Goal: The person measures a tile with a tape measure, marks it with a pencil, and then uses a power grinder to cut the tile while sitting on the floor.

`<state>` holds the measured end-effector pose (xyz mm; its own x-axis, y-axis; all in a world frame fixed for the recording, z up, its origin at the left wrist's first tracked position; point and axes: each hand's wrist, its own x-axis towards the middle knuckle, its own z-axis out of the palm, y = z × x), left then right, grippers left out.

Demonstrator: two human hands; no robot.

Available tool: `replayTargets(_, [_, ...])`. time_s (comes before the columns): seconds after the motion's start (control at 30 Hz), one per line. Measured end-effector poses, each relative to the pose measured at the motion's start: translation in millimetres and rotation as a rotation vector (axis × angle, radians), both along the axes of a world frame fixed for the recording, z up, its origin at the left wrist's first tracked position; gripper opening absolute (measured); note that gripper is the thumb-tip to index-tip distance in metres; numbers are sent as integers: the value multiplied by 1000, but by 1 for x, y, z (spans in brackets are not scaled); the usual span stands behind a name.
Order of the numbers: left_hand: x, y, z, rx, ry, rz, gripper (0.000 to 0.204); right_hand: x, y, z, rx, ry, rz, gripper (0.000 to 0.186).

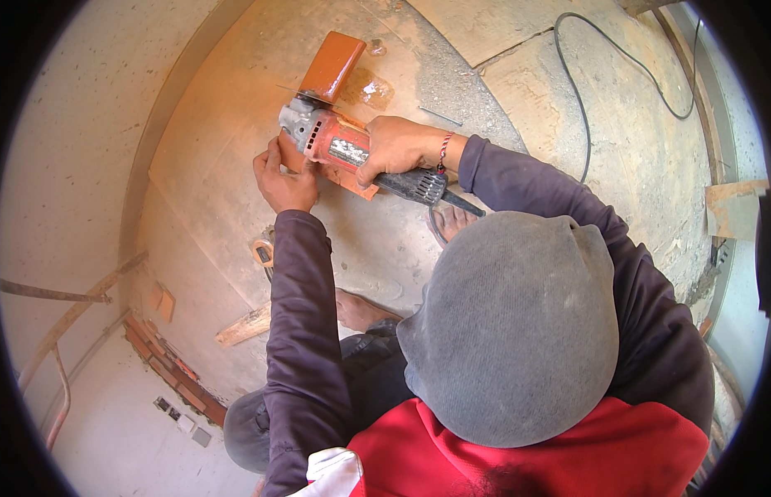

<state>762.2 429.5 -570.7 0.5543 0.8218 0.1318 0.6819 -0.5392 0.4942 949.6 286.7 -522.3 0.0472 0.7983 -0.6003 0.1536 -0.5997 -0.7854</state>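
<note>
Gripping the body of a red angle grinder (340,147), the right hand (398,147) is closed around the tool just behind its grey gear head, a red-and-white thread band on the wrist. The grinder's thin disc sits at the near end of one orange rectangular tile piece (333,65), which stands up from the concrete floor (236,124) near its far edge. The left hand (283,180) lies just beside the grinder head on its left, fingers bent and pressed down onto a flat orange tile piece (350,180) that runs under the grinder; whether it grips the piece or only pins it, I cannot tell. That makes two orange pieces at the tool.

One black power cable (586,91) loops over the floor toward the far right corner, and the grinder's black handle (419,184) points back toward the person. A sandalled foot (452,222) shows just beside the handle, and a bare foot (361,311) rests further back, near a single scrap of wood (245,325). A small orange tape measure (263,252) lies on the floor just below the left wrist. Along the near left edge of the floor sits a row of reddish bricks (166,369); their count is unclear. Orange dust covers the floor around the cut. No container shows anywhere. The person's grey head covering (518,331) fills the lower middle of the view.
</note>
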Motion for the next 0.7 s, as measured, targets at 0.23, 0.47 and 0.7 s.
replayTargets(0.23, [1,-1,2,-6,-16,-18,63,0,-2,-3,-9,36,-11,52])
replayTargets(0.47, [0,1,1,8,-6,-13,64,-1,-1,-3,-1,20,-11,52])
replayTargets(0.7, [-3,3,-2,42,-16,-36,65,-4,-4,-13,22,-7,-1,55])
